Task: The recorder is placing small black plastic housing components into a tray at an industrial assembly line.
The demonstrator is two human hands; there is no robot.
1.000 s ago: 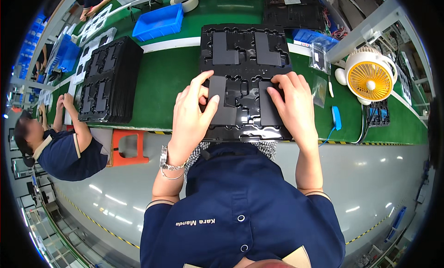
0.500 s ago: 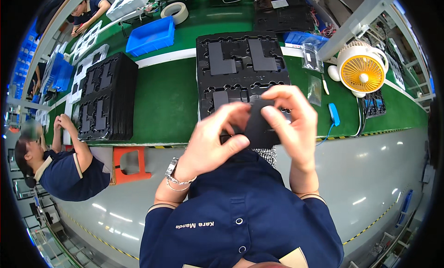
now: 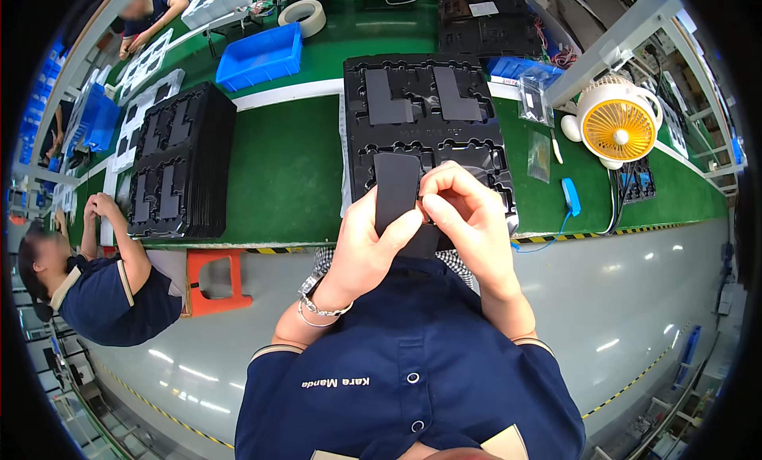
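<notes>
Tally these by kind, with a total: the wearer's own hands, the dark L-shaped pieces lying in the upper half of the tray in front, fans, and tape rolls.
Wearer's hands: 2
L-shaped pieces in the tray's upper half: 2
Fan: 1
Tape roll: 1
Total: 6

The dark flat panel (image 3: 397, 186), which a second earlier lay in the near right pocket (image 3: 479, 160) of the black tray (image 3: 425, 131), had come out of it, leaving that pocket bare, and stood raised above the tray's near edge, by the near edge of the tabletop (image 3: 278, 170). The left hand's grip (image 3: 367, 250) had left the tray's near left corner and closed round the panel's sides. The right hand's grip (image 3: 470, 218), which had carried the panel half a second earlier, had drawn into a pinch at its right edge.
</notes>
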